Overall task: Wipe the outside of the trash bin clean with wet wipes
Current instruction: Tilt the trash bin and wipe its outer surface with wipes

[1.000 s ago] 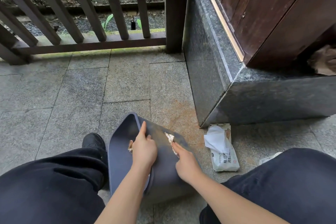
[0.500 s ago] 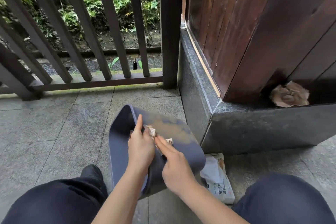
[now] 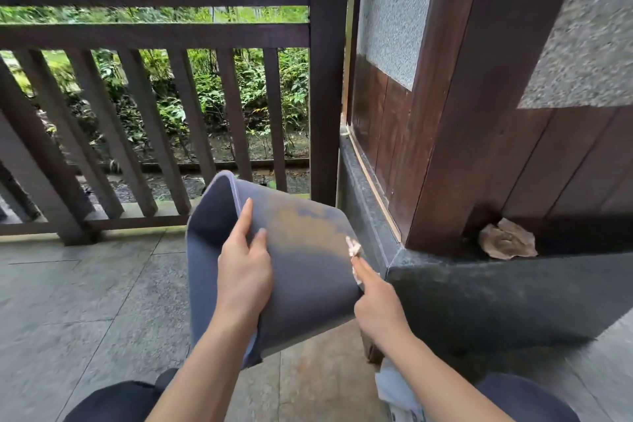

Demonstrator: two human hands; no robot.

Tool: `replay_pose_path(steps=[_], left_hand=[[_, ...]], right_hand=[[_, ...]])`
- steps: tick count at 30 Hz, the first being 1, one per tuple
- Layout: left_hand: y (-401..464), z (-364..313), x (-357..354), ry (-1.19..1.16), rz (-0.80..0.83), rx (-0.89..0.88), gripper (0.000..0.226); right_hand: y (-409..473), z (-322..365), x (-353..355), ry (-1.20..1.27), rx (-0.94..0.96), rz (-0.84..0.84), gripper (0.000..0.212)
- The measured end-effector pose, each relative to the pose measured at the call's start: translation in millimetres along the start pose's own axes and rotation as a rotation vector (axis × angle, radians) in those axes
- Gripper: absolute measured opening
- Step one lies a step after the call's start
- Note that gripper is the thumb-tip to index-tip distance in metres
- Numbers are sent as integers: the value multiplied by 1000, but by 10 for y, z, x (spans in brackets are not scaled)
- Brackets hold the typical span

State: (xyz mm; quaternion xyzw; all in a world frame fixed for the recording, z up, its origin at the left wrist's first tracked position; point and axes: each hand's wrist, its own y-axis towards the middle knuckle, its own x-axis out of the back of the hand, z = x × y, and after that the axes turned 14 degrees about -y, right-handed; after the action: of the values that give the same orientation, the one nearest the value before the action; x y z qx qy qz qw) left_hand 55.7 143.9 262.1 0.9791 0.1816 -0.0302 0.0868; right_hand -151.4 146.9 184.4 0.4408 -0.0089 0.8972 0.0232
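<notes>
Fingers [image 3: 251, 216] of the left hand [image 3: 245, 271] grasp the tilted bin [image 3: 308, 277] (interior hidden); right hand [image 3: 380, 308] pinches a wipe [image 3: 352, 247].

Dark wooden railing [image 3: 154, 34], stone floor tiles [image 3: 85, 291], crumpled brown paper [image 3: 507, 239] on ledge [image 3: 479, 284]

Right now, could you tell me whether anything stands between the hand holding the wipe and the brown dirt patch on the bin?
Nothing visible does. The right hand presses the wet wipe against the trash bin at the right edge of the dirt patch; the left hand grips the bin left of it.
</notes>
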Motion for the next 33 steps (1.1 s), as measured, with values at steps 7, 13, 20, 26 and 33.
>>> replay_pose_path(steps=[7,13,20,26,33], left_hand=[[-73,-15,159,-28,13,-51,49],[-228,129,328,-116,-33,7,47],[-575,680,354,-73,8,195,48],[-815,1383,386,78,18,326,51],[-750,1995,538,158,-21,464,57]], right_hand=[[-809,796,-347,101,466,-104,91],[-713,549,-463,-45,637,-282,80],[-572,-602,-802,57,-235,-35,90],[-987,-580,-1326,34,-298,125,95],[-1303,-20,-1790,105,204,-8,69]])
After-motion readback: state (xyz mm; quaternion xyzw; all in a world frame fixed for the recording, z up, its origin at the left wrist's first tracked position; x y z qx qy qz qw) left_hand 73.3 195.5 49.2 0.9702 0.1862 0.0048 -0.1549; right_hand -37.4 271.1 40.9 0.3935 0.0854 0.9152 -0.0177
